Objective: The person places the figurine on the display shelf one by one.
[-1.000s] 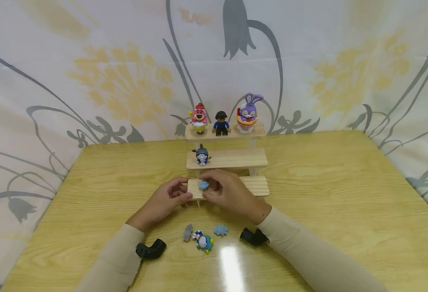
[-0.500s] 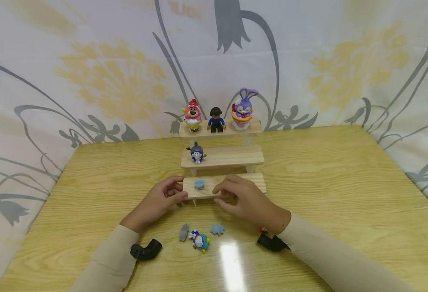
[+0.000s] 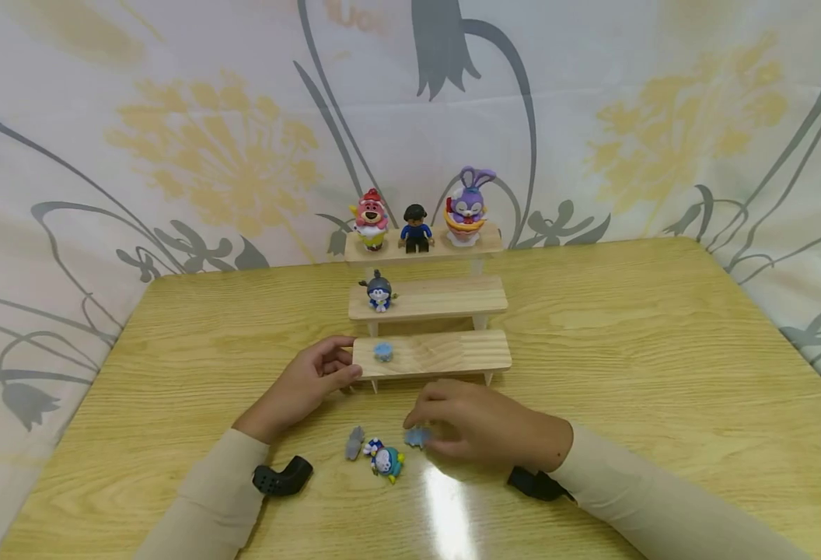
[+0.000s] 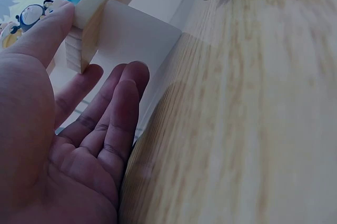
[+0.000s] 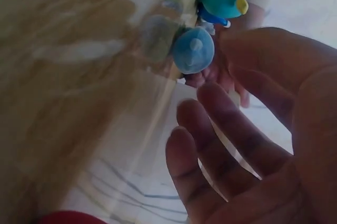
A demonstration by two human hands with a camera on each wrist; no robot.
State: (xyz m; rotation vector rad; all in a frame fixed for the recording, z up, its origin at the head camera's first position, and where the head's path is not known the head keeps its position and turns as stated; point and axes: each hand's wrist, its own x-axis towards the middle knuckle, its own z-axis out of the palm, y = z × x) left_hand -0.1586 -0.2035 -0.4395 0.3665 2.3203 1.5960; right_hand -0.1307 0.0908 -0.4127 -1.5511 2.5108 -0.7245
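At the left end of a three-step wooden display stand, my left hand pinches the lowest board between thumb and index finger; the left wrist view shows the thumb on top of the board end. My right hand is low over the table, with thumb and fingers spread around a small light-blue toy figure. In the right wrist view that figure's round blue end sits just beyond the fingertips. Another light-blue figure stands on the lowest step, near the left hand.
A teal figure and a grey figure lie on the table between the hands. A dark-haired figure stands on the middle step. The top step carries a pink bear, a blue-shirted figure and a purple rabbit.
My right hand let go of the light-blue figure on the lowest step, then moved back and down to the light-blue figure on the table. The left hand kept its place on the stand.
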